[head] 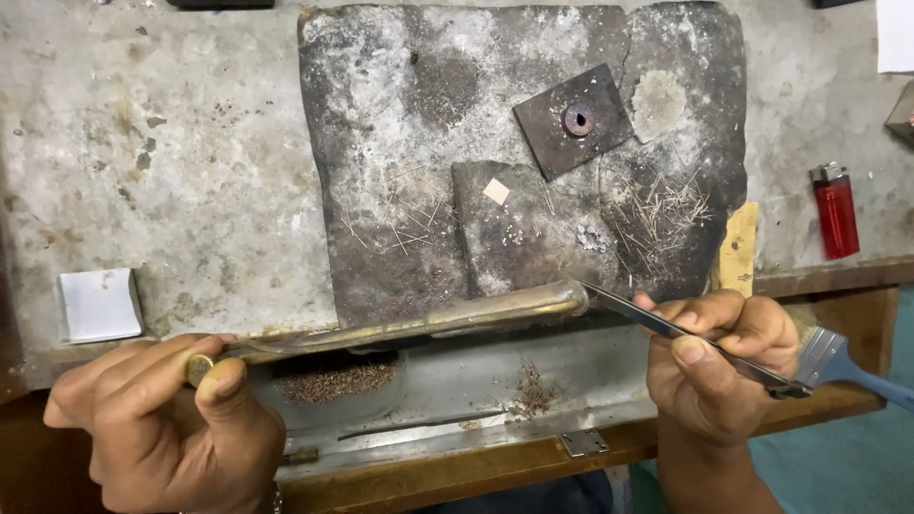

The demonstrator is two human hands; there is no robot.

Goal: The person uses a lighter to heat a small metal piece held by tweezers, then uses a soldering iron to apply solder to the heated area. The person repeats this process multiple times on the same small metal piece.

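Two hands grip tools: left hand (157,409) pinches a brass pipe (409,324), right hand (719,343) holds tweezers (685,335), both just below the charred block (400,124); steady tips seem wise.

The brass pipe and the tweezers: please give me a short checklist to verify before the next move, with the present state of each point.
1. Left hand holds brass pipe at its near end: ok.
2. Right hand pinches tweezers shut: ok.
3. Tweezer tips meet the pipe's bent end: ok.
4. Something held in the tips: cannot tell.
5. Small square chip lies on dark slab, apart from the tips: ok.
6. Red lighter stays clear of both hands: ok.
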